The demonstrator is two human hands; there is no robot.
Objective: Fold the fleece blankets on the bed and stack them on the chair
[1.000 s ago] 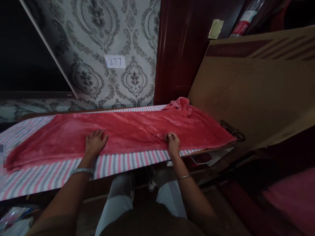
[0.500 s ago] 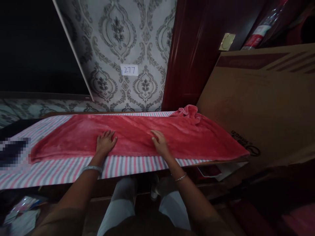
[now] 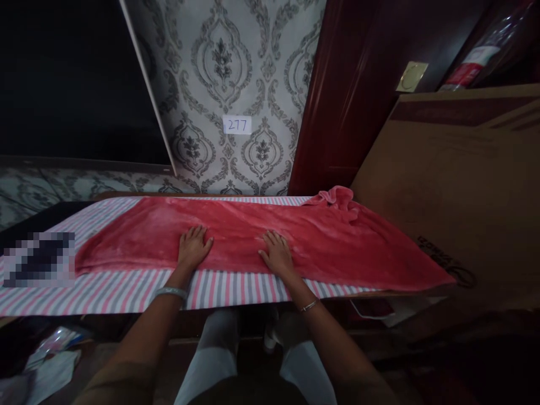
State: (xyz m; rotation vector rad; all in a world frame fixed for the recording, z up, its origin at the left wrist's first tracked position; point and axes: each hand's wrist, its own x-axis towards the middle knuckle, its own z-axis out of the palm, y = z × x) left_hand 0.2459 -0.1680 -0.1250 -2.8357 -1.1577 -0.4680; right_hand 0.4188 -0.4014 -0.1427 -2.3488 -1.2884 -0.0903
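A red plush garment or blanket (image 3: 236, 225), its exact kind unclear, lies spread lengthwise over a striped cloth (image 3: 236, 289). Its far right part bunches into a ruffled heap (image 3: 337, 199). My left hand (image 3: 194, 247) rests palm down on the plush left of centre, fingers stretched out and thumb apart. To the right, my right hand (image 3: 277, 253) also lies flat on the fabric with fingers extended. Neither hand grips anything. A bracelet shows on each wrist.
A large cardboard box (image 3: 430, 169) stands against the table's right end. At the back left is a dark screen (image 3: 80, 84); the patterned wall (image 3: 261, 73) carries a paper label (image 3: 237, 125). A plastic bottle (image 3: 472, 64) lies above the box. A blurred patch covers something at left.
My right hand has flattened onto the red plush; before, its fingers were partly curled and sideways. The left hand keeps its place on the fabric. The whole view has shifted slightly.
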